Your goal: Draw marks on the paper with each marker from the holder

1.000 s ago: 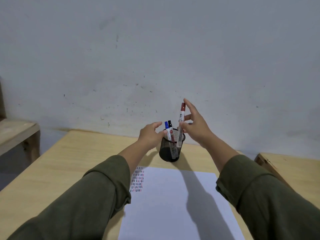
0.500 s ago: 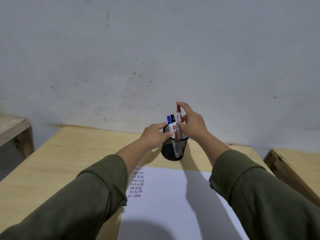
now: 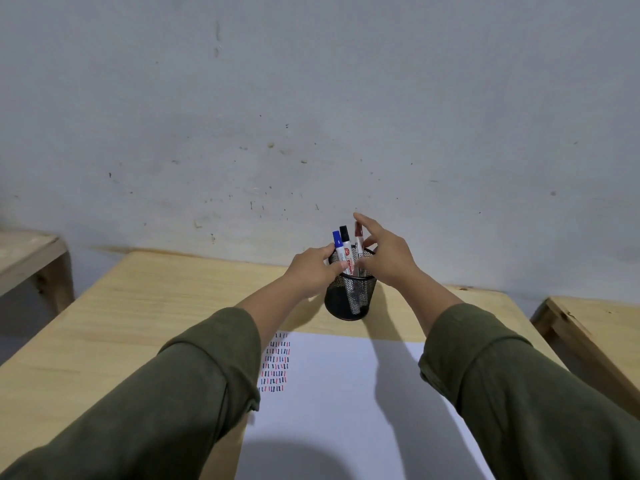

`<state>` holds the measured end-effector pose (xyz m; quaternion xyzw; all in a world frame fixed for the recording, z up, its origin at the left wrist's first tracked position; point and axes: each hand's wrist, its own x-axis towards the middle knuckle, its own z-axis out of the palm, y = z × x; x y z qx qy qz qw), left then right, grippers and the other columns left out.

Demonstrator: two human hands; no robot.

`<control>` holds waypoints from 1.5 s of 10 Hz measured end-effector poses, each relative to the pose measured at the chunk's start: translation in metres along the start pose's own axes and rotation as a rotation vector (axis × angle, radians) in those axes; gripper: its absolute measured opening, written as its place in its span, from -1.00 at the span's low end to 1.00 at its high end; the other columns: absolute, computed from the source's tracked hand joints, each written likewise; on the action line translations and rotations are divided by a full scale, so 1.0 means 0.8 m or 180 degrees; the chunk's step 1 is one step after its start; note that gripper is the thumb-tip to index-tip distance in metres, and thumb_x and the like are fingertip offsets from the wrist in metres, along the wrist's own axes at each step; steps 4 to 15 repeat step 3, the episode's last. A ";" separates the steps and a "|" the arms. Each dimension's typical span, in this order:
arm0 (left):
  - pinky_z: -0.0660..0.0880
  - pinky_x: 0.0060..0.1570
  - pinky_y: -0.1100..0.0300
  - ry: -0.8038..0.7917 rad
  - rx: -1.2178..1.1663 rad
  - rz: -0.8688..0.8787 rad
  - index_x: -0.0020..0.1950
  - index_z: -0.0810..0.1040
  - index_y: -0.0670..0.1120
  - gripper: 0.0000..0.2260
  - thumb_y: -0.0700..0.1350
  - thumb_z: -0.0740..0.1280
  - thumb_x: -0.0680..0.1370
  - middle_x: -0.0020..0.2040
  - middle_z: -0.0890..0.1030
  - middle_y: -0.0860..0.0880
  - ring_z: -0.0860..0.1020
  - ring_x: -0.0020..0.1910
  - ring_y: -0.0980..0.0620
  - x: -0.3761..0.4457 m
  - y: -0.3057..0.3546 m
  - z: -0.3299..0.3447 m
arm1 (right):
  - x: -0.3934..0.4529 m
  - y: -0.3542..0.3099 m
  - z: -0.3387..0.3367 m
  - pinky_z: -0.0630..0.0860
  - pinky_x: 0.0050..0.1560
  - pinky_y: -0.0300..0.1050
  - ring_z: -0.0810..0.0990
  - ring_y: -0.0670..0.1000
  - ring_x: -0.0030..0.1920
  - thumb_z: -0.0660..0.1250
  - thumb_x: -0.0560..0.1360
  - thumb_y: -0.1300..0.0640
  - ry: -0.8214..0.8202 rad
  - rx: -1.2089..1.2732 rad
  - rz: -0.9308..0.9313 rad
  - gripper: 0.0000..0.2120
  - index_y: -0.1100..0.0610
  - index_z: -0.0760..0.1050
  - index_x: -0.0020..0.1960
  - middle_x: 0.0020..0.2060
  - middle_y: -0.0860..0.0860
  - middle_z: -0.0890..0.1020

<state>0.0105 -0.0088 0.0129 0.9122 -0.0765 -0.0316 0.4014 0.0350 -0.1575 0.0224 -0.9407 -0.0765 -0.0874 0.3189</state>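
Observation:
A black mesh holder point(image 3: 349, 301) stands on the wooden table point(image 3: 138, 306) behind a white sheet of paper point(image 3: 339, 393). Three markers stand in it: blue cap point(image 3: 337, 239), black cap point(image 3: 344, 232) and red cap point(image 3: 358, 231). My left hand point(image 3: 313, 268) grips the holder's left rim. My right hand point(image 3: 388, 258) hovers at the holder's right side. Its fingers are spread around the red marker and the index finger is raised. Rows of short red, blue and black marks point(image 3: 275, 367) fill the paper's top left corner.
A grey wall rises close behind the table. A wooden bench point(image 3: 31, 254) stands at the left and another wooden table point(image 3: 595, 327) at the right. My green sleeves cover the paper's lower corners.
My right hand lowered the red marker into the holder beside the other two, and its fingers have spread apart. My left hand stayed on the holder's rim.

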 end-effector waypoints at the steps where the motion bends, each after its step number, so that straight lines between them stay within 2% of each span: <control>1: 0.25 0.34 0.13 0.0007 0.0016 -0.0063 0.48 0.27 -0.03 -0.53 0.01 0.21 0.58 0.46 0.36 -0.10 0.28 0.45 -0.11 -0.001 0.000 0.001 | -0.003 0.003 -0.003 0.50 -0.04 -0.09 0.51 0.07 -0.02 0.43 0.36 0.30 0.0034 0.0112 0.0037 -0.12 -0.20 0.10 0.49 0.14 0.14 0.55; 2: 0.19 0.41 0.08 0.0063 -0.0014 -0.0210 0.52 0.17 -0.09 -0.45 0.07 0.19 0.58 0.51 0.27 -0.10 0.21 0.50 -0.10 -0.006 0.002 -0.001 | -0.015 -0.004 -0.012 0.42 -0.05 -0.13 0.47 0.04 0.03 0.41 0.39 0.26 0.0101 0.0165 0.0036 -0.16 -0.17 0.08 0.50 0.18 0.15 0.52; 3: 0.19 0.42 0.07 0.0306 -0.0120 -0.0194 0.52 0.17 -0.10 -0.45 0.08 0.18 0.58 0.51 0.28 -0.10 0.22 0.49 -0.09 -0.014 0.012 -0.008 | -0.026 -0.013 -0.028 0.42 -0.04 -0.12 0.44 -0.01 0.01 0.40 0.42 0.20 0.0323 0.0251 0.0010 -0.21 -0.15 0.08 0.50 0.17 0.16 0.51; 15: 0.19 0.42 0.07 0.0306 -0.0120 -0.0194 0.52 0.17 -0.10 -0.45 0.08 0.18 0.58 0.51 0.28 -0.10 0.22 0.49 -0.09 -0.014 0.012 -0.008 | -0.026 -0.013 -0.028 0.42 -0.04 -0.12 0.44 -0.01 0.01 0.40 0.42 0.20 0.0323 0.0251 0.0010 -0.21 -0.15 0.08 0.50 0.17 0.16 0.51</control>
